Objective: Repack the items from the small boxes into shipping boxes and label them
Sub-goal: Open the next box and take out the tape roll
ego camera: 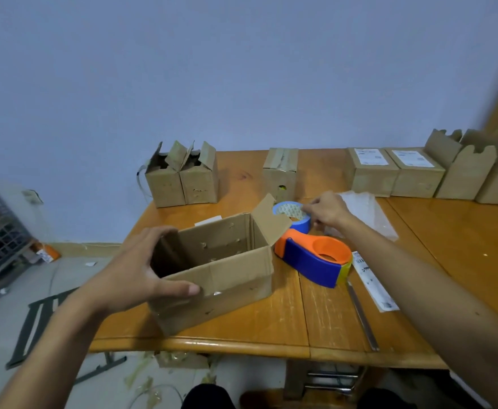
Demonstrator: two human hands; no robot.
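Note:
An open brown shipping box (230, 273) stands near the table's front left, flaps up. My left hand (141, 270) grips its left end, thumb along the front wall. Behind the box lies a blue round item with a patterned face (290, 214); my right hand (324, 211) pinches its right rim. An orange and blue tape dispenser (315, 258) rests just right of the box. Two opened small boxes (182, 178) stand at the back left, a taped small box (280, 172) at the back centre.
Two labelled sealed boxes (395, 172) and several open-flapped boxes (471, 175) line the back right. A clear plastic bag (368, 214), a label strip (371, 278) and a metal cutter (362, 317) lie right of the dispenser. The wooden table's (241, 343) front edge is close; tape scraps litter the floor.

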